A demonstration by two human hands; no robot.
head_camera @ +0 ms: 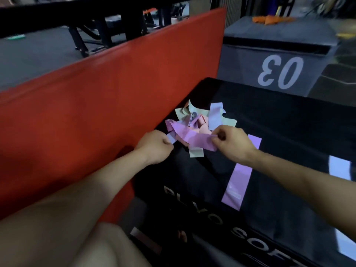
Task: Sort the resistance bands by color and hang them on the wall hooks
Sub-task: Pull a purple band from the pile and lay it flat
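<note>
A tangled pile of resistance bands (200, 118) in pale green, lilac-blue, pink and peach lies on a black soft plyo box (279, 132). My right hand (231, 143) pinches one end of a pink band (194, 138) at the near edge of the pile. My left hand (156, 147) is closed at the pile's left edge on a lilac-blue band (171, 137). A second pink band (240, 174) lies flat and straight on the box, partly under my right forearm. A pale blue band (340, 167) lies flat at the right edge. No wall hooks are in view.
A red padded mat (96, 112) stands upright along the box's left side. Behind is a grey plyo box marked 03 (279, 72) with an orange cloth-like item (269, 19) on top. Black gym equipment frames (107, 26) stand at the back left.
</note>
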